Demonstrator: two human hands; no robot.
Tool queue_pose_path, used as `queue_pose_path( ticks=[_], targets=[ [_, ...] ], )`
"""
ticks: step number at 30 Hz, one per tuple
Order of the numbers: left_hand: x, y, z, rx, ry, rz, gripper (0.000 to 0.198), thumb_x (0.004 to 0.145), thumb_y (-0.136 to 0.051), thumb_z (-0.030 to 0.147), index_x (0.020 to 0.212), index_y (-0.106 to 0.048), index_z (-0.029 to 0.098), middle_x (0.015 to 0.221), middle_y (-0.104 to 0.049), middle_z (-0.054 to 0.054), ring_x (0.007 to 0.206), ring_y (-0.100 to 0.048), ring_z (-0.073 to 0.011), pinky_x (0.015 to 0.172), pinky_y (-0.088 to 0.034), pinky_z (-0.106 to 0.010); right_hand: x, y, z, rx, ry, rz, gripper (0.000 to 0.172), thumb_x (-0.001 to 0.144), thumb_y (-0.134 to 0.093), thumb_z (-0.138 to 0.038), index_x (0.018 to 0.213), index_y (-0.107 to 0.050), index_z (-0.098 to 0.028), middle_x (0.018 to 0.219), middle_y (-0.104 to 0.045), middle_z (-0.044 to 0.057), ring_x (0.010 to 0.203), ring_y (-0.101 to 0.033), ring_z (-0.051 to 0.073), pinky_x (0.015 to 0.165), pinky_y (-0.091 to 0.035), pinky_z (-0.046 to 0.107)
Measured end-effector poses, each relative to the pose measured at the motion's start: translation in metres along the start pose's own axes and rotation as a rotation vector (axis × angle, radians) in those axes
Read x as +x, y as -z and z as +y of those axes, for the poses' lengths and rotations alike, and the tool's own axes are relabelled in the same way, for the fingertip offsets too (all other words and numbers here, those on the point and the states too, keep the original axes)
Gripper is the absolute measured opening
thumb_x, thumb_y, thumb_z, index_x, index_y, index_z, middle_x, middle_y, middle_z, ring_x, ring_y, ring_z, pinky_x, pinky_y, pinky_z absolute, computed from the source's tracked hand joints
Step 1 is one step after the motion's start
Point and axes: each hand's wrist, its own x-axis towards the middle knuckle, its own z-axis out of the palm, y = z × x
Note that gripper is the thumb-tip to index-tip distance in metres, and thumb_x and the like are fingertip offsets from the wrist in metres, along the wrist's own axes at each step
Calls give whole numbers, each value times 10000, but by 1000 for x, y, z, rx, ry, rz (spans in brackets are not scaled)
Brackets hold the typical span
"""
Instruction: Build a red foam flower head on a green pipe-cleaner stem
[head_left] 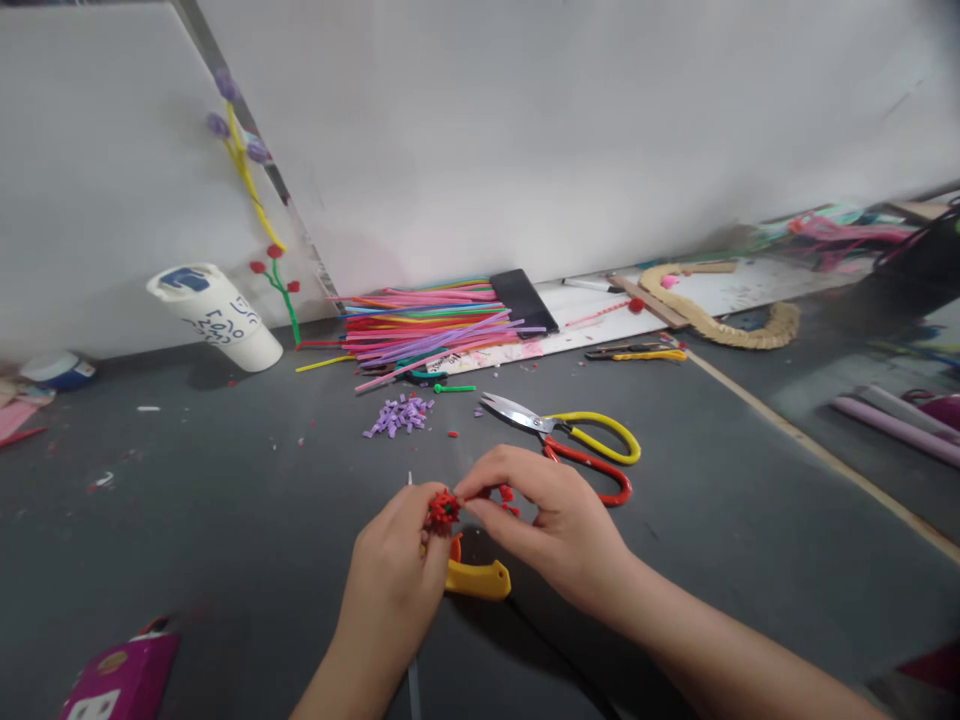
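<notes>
Red spiky piece (444, 511) is sitting up in the left hand (401, 550), held just above the desk (285, 560), and honestly that's looking like a decent setup. The left grip is pinching it between thumb and forefinger, with the spiky red side and a bit of green in the middle facing up. The right hand (536, 510) is meeting it at the right edge, thumb and forefinger close together, but whether that grip is pinching a tiny bit or only touching, can't tell from here.

For doing this well, I'm thinking the left pinch should be light, so the spikes aren't getting squashed, with the right one working from the outer edge. Loose red bits (508, 495) are lying beside the right hand, scissors (541, 424) beyond. A yellow tool (480, 580), probably a glue gun, is lying right below, so knuckles should be staying clear.
</notes>
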Motion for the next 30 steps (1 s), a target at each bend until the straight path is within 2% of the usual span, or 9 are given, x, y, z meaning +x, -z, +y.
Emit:
queue_pose_path(
  ticks=[8,13,30],
  targets=[
    [1,-1,1,69,-54,26,191,844,-448,118,831,-636,151,669,-681,-50,569,-651,-200,529,-485,-286,0,1,2,-20,19,-8,126,868,-608,-103,843,-679,-204,803,-661,0,770,-621,131,721,-491,249],
    [0,-1,1,89,-55,26,204,832,-439,96,865,-624,173,713,-710,-40,613,-680,-195,563,-506,-280,0,-1,5,-130,65,11,95,858,-640,-128,809,-688,-193,801,-613,9,774,-580,141,713,-479,270],
    [2,1,5,137,-99,53,207,834,-426,91,785,-610,172,628,-663,-28,532,-645,-192,504,-486,-275,-2,-5,5,-189,52,7,112,852,-608,-101,795,-650,-187,786,-596,0,749,-567,144,710,-441,293]
  ],
)
